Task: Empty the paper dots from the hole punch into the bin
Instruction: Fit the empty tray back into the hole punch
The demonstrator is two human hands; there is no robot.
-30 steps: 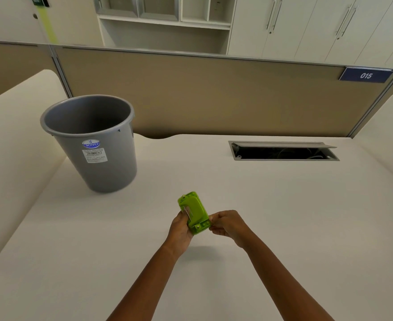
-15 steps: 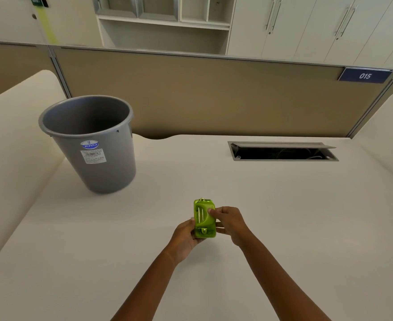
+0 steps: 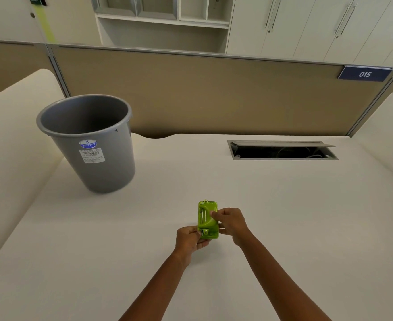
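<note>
We hold the green hole punch (image 3: 207,220) above the cream desk (image 3: 283,205), in front of us and near the desk's near edge, its long side pointing away from us and what looks like its underside turned up toward the camera. Our left hand (image 3: 189,239) is clamped on the near end from the left side, thumb on the top face by the small stud there. Our right hand (image 3: 231,222) grips the right edge — its fingertips (image 3: 213,214) press on the upper face, near the middle of the punch. Both hands are closed on it

The grey bin (image 3: 88,144) stands upright on the desk, well apart from the punch, off to the left and farther back (a white label and a blue sticker face us). Its inside looks dark; we cannot tell what lies at the bottom. An open cable hatch (image 3: 281,150) sits in the desk to the right, before the tan partition (image 3: 214,93)
</note>
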